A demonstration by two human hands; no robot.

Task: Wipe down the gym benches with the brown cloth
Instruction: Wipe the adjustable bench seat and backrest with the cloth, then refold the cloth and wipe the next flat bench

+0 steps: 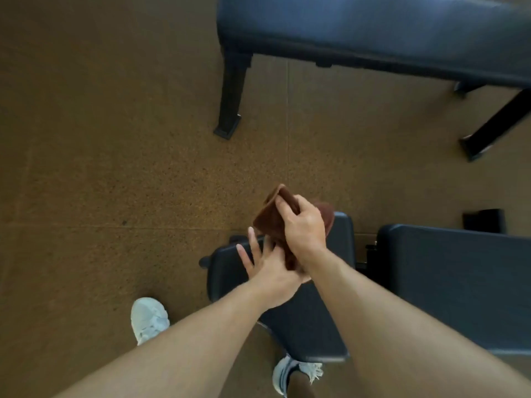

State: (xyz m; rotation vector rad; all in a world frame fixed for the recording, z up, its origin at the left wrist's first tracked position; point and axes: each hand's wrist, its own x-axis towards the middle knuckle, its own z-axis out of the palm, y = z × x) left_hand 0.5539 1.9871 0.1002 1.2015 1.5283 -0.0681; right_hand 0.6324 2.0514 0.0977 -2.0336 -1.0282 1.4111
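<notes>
Right hand point(303, 228) grips the brown cloth point(268, 218), fingers curled round its folded top edge, held above the left end of the near bench pad point(304, 320). Left hand point(268, 271) released, fingers spread straight, touching the cloth's lower part. Second pad point(459, 282) just beside the first, narrow gap between. Another bench point(373, 27) well apart at top, black legs point(231, 93) on floor. Open speckled brown floor point(100, 168) to the left. White shoes point(149, 318) near the pad's left edge.
</notes>
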